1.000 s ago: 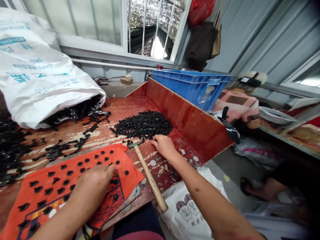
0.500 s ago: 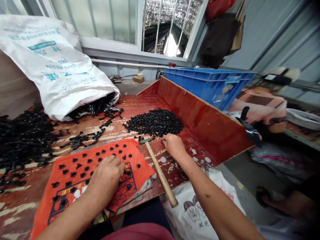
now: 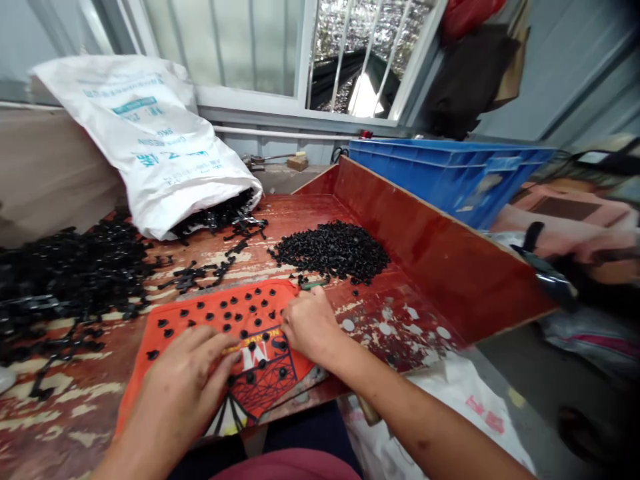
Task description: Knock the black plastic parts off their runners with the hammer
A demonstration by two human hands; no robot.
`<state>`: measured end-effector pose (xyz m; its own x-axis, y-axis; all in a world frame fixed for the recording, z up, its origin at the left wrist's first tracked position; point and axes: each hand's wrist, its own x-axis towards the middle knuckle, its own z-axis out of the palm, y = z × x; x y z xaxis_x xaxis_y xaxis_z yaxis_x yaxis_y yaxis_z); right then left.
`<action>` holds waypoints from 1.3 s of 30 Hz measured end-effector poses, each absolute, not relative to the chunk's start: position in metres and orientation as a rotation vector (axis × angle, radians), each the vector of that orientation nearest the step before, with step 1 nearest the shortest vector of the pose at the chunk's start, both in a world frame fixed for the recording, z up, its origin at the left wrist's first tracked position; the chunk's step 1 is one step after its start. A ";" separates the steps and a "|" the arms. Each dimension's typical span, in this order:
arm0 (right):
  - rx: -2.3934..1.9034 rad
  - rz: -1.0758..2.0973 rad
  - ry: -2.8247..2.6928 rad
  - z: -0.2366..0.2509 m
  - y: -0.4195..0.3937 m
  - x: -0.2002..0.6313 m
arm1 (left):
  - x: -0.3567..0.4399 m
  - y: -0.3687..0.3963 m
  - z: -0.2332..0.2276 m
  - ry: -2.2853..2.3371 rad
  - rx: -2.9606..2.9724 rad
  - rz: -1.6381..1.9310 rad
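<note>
An orange printed fabric bag lies on the worn red table, with several small black plastic pegs with round bases standing on it. My left hand rests low over the bag's left half, its thumb apart from the bent fingers and nothing visible in them. At the bag's right edge is my right hand, fingers closed; what they hold, if anything, is hidden. Under my right forearm lies a hammer, mostly covered, its green head just beyond the hand. Behind it sits a heap of black pegs.
A white sack spills black plastic parts on the left, beside a larger black pile. A red wooden board borders the table's right side, with a blue crate behind it. Another person is at far right.
My right hand has moved from the peg heap left onto the bag's edge. My left hand has shifted left across the bag, its thumb now apart. The view has swung right.
</note>
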<state>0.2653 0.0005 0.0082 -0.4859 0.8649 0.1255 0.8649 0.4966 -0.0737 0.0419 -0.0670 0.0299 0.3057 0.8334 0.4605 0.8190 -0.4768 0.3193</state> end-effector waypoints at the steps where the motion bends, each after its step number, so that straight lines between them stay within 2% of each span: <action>1: -1.490 0.006 -2.573 0.009 -0.002 0.267 | 0.036 -0.071 0.030 1.594 2.446 0.888; 6: -1.485 0.032 -2.374 0.010 -0.024 0.303 | -0.024 -0.056 0.036 1.775 2.071 0.735; 11: -1.584 0.170 -2.118 -0.019 -0.049 0.349 | -0.087 0.024 0.047 1.999 1.915 0.516; 13: -1.580 0.284 -2.052 -0.032 -0.055 0.355 | -0.090 0.062 0.045 2.064 1.974 0.379; 19: -1.553 0.443 -1.838 -0.053 -0.056 0.355 | -0.049 0.130 0.013 2.154 1.956 0.311; 26: -1.576 0.486 -1.783 -0.061 -0.054 0.358 | -0.013 0.142 -0.001 1.877 1.969 0.461; 39: -1.654 0.424 -1.888 -0.058 -0.045 0.361 | -0.076 0.091 0.008 1.672 1.155 0.946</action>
<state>0.3610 -0.0452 -0.0577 -0.0559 0.9742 0.2186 0.7869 0.1777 -0.5909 -0.0756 0.0915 0.0085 -0.1912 0.9538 -0.2318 0.2926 0.2808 0.9141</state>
